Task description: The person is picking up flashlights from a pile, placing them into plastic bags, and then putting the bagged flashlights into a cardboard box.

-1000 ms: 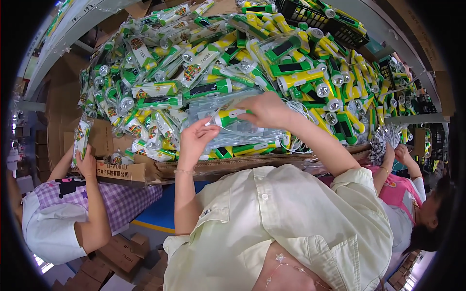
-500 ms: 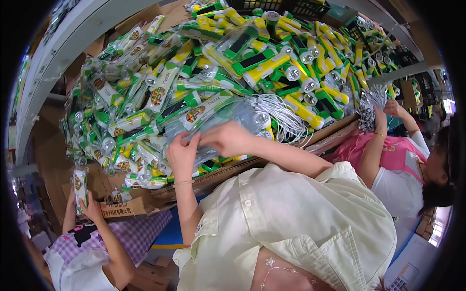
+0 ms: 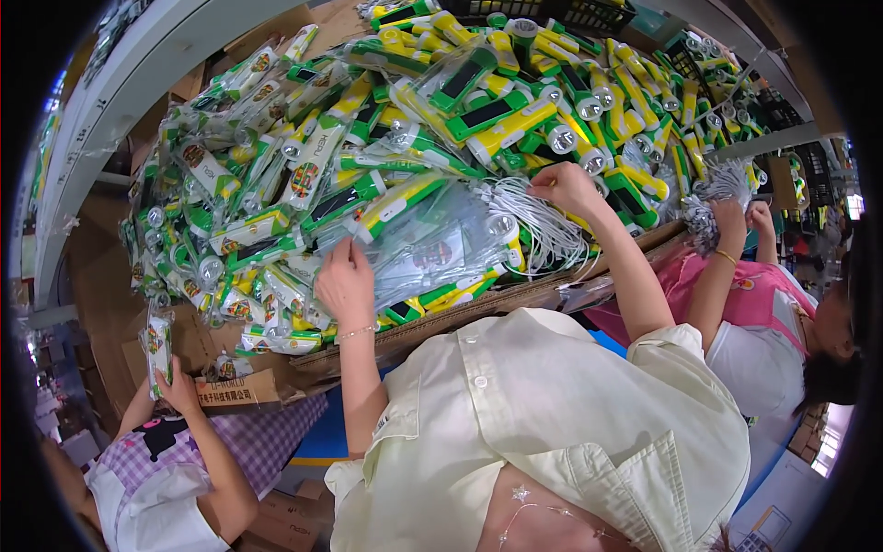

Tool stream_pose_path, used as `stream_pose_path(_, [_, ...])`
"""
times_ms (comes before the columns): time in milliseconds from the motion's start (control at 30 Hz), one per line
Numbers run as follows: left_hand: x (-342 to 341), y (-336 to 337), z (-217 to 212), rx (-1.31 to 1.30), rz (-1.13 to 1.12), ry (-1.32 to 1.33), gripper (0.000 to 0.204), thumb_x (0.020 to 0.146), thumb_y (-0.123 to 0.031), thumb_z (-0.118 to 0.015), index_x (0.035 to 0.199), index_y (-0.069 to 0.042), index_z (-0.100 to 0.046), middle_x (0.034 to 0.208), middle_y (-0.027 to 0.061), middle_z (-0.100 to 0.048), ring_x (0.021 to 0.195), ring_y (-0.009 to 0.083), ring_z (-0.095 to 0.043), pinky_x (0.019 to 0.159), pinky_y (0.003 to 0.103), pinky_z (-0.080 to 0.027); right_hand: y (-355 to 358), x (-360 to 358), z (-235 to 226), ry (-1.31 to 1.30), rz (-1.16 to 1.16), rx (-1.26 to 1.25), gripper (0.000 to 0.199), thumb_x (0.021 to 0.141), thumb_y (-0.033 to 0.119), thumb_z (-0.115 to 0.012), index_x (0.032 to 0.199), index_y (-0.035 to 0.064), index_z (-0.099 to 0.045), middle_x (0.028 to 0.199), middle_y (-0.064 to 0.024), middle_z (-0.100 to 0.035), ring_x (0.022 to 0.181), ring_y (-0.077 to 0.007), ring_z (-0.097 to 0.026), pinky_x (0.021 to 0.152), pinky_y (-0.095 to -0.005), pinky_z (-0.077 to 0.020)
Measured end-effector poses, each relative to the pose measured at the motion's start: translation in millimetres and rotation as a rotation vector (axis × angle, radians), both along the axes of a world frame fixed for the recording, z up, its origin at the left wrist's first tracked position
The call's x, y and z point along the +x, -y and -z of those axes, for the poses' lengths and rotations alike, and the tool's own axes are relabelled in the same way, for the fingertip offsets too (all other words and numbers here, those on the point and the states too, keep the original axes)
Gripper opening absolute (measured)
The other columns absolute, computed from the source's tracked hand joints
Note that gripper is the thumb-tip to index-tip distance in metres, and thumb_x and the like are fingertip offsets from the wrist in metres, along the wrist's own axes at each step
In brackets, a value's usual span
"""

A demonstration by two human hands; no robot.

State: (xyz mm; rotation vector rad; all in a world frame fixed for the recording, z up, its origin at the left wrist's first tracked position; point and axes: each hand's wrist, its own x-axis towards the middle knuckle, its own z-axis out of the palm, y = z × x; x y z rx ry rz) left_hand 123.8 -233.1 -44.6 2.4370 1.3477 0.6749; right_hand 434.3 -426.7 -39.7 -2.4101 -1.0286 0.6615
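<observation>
My left hand [image 3: 346, 283] is closed at the near end of a green and yellow flashlight [image 3: 397, 208], thumb and fingertips pinched together. Under and beside that flashlight lie flat clear plastic bags [image 3: 437, 247], one with a printed card or label showing through. Over to the right, my right hand [image 3: 565, 188] reaches to the top of a bundle of white cables [image 3: 538, 230], its fingers pinched on a cable; the fingertips are partly hidden.
A large heap of flashlights [image 3: 501, 129], many bagged at the left, fills the cardboard-edged bin [image 3: 441, 327]. At the left a co-worker's hands [image 3: 177, 386] hold a bagged flashlight; at the right another's hand [image 3: 729, 225] grips a grey-white cable bundle [image 3: 717, 193]. A metal frame post [image 3: 101, 120] stands left.
My right hand has left the bag beside my left hand and moved right to the white cables. The flashlight by my left hand now shows its yellow and green side instead of the printed label.
</observation>
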Motion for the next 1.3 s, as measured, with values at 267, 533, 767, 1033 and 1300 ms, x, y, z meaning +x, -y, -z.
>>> stream_pose_path(267, [-17.4, 13.9, -33.6, -0.444, -0.034, 0.377, 0.019, 0.08, -0.016, -0.069, 0.078, 0.003, -0.066, 0.057, -0.0003, -0.058, 0.052, 0.0032, -0.045, 0.049, 0.021, -0.035, -23.4, -30.1, -124.9, -0.131, -0.034, 0.422, 0.012, 0.079, 0.005, -0.068, 0.088, -0.003, -0.067, 0.077, -0.0054, -0.065, 0.064, -0.0092, -0.06, 0.058, -0.0239, -0.0493])
stream_pose_path(533, [-39.6, 18.7, -46.2, -0.234, -0.232, -0.032, 0.021, 0.081, -0.021, -0.067, 0.083, 0.0, -0.068, 0.059, 0.011, -0.061, 0.047, 0.0178, -0.053, 0.05, 0.03, -0.041, -113.8, -98.9, -149.5, -0.678, -0.842, 1.102, 0.012, 0.073, -0.006, -0.068, 0.085, -0.0046, -0.069, 0.085, -0.0174, -0.066, 0.073, -0.0234, -0.066, 0.062, -0.0288, -0.0524])
stream_pose_path(767, [-60.8, 28.7, -37.9, -0.174, -0.206, 0.189, 0.015, 0.082, -0.016, -0.063, 0.091, -0.007, -0.07, 0.071, 0.019, -0.063, 0.063, 0.0333, -0.062, 0.056, 0.038, -0.047, -179.3, -157.5, -8.3, -0.696, -1.085, 0.584, 0.01, 0.076, 0.006, -0.069, 0.085, 0.0058, -0.072, 0.09, -0.0074, -0.069, 0.076, -0.019, -0.065, 0.067, -0.0288, -0.0499])
stream_pose_path(1033, [-68.0, 25.6, -29.3, -0.093, -0.107, 0.183, 0.018, 0.083, -0.017, -0.065, 0.091, -0.002, -0.069, 0.065, 0.0164, -0.062, 0.054, 0.0237, -0.06, 0.052, 0.031, -0.044, -191.4, -169.2, 15.2, 0.491, -1.121, 0.39, 0.013, 0.074, 0.011, -0.06, 0.082, 0.0117, -0.07, 0.078, -0.0068, -0.068, 0.07, -0.025, -0.067, 0.057, -0.0364, -0.0531])
stream_pose_path(1300, [-43.1, 12.7, -30.7, -0.126, -0.069, 0.208, 0.019, 0.08, -0.019, -0.069, 0.085, -0.001, -0.069, 0.055, 0.0089, -0.059, 0.046, 0.0145, -0.054, 0.049, 0.028, -0.041, -167.5, -165.8, -14.8, 0.836, -0.779, -0.39, 0.011, 0.076, 0.014, -0.06, 0.072, 0.0086, -0.069, 0.073, -0.0071, -0.068, 0.066, -0.0247, -0.066, 0.054, -0.0353, -0.052])
